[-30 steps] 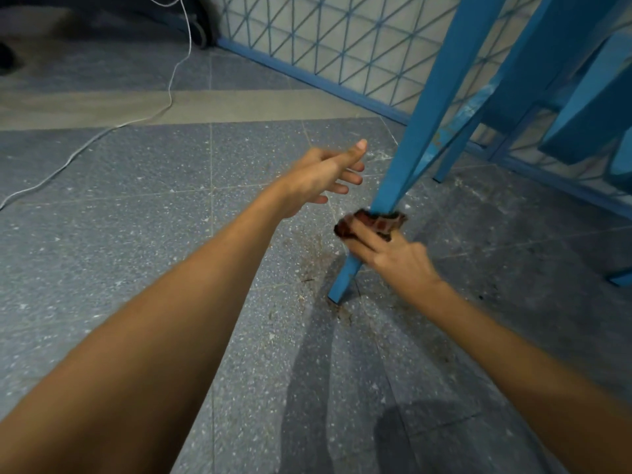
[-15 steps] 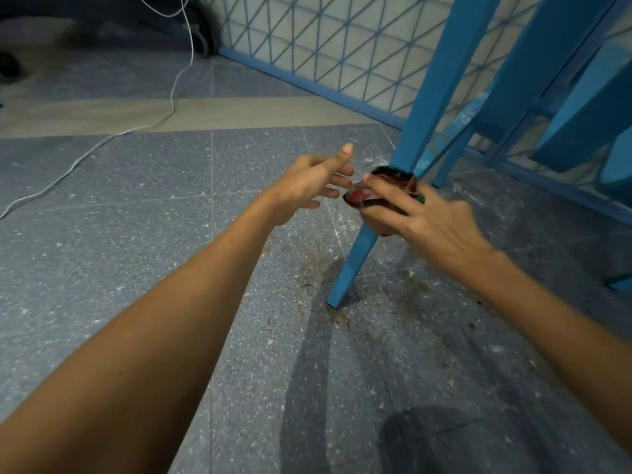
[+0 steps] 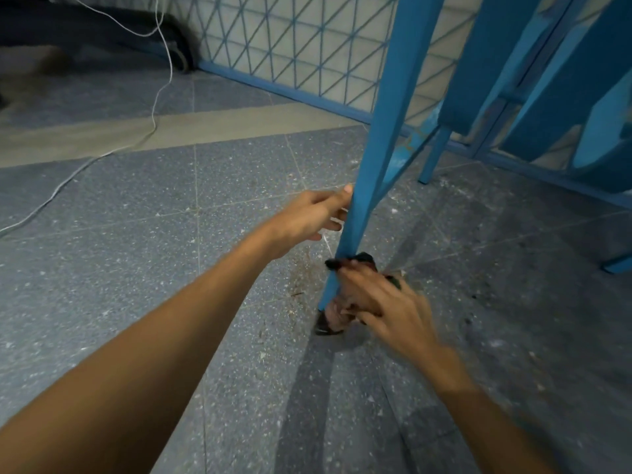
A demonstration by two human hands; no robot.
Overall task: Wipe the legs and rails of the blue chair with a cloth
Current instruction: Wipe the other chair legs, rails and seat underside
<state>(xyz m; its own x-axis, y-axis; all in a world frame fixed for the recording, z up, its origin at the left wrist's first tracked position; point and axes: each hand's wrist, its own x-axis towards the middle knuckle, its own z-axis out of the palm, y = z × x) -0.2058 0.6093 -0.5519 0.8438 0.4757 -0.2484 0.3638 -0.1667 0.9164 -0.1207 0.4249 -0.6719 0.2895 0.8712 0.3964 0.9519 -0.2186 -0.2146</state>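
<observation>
The blue chair's near leg (image 3: 383, 138) slants down to the speckled floor in the middle of the view. My right hand (image 3: 379, 299) grips a dark reddish cloth (image 3: 362, 260) wrapped around the foot of that leg, and is blurred. My left hand (image 3: 314, 217) is against the leg's left side higher up, thumb tip on its front edge, fingers reaching behind it. A second blue leg (image 3: 436, 153) and blue rails (image 3: 492, 83) stand further back on the right.
Dust and crumbs (image 3: 301, 278) lie on the floor around the leg's foot. A blue lattice fence (image 3: 290, 46) runs along the back. A white cable (image 3: 150, 107) trails over the floor at left. Another blue foot (image 3: 617, 263) shows at the right edge.
My right hand has slid the cloth down the leg from mid-height to its foot. My left hand has moved in and now touches the leg.
</observation>
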